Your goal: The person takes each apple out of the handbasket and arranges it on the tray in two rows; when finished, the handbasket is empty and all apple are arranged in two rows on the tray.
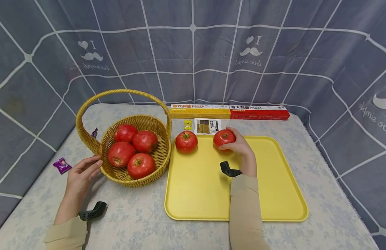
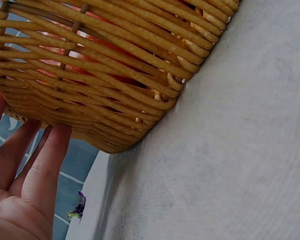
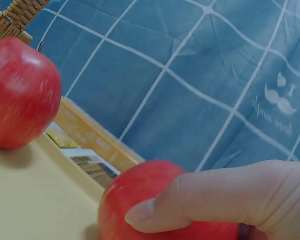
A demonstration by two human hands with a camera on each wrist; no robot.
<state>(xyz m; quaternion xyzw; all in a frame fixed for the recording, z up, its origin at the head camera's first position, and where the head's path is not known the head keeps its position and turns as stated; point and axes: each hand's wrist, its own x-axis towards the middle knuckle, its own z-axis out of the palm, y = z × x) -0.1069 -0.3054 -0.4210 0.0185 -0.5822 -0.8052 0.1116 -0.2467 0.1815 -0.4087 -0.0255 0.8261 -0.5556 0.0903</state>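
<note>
In the head view my right hand (image 1: 241,144) grips a red apple (image 1: 224,137) at the back of the yellow tray (image 1: 197,194). The thumb lies across that apple (image 3: 140,200) in the right wrist view; the other fingers are mostly hidden. Left of it on the tray sits a second red apple (image 1: 186,141), untouched. My left hand (image 1: 82,175) rests its fairly straight fingertips against the left side of a wicker basket (image 1: 135,183). The basket's weave (image 2: 100,75) shows close up in the left wrist view. Several red apples (image 1: 141,166) lie inside it, under a tall arched handle.
Behind the tray lie a yellow pasta box (image 1: 199,113), a red pasta box (image 1: 260,114), a small yellow packet (image 1: 188,125) and a white printed packet (image 1: 207,126). Purple wrapped sweets (image 1: 62,165) lie left of the basket. A blue-grey checked curtain (image 1: 193,52) surrounds the table.
</note>
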